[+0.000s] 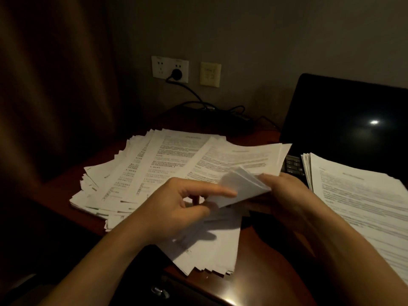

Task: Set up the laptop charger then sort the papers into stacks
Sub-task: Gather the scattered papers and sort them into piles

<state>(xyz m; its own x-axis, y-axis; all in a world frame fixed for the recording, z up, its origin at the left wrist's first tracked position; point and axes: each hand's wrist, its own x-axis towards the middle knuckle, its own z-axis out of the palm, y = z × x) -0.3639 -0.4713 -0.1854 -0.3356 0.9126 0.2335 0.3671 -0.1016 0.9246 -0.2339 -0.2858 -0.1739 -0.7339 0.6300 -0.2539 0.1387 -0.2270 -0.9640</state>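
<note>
A wide, loose spread of printed papers covers the middle of the wooden desk. My right hand pinches a curled bundle of sheets lifted off that spread. My left hand is beside it, forefinger stretched onto the bundle's underside, thumb and fingers on a lower sheet. A neater stack of papers lies on the open black laptop at the right. The charger plug sits in the wall socket, and its black cable runs across the desk toward the laptop.
A brown curtain hangs at the left. A second, yellowish wall plate is beside the socket. A drawer handle shows under the desk's front edge. Part of the laptop keyboard shows between the paper piles.
</note>
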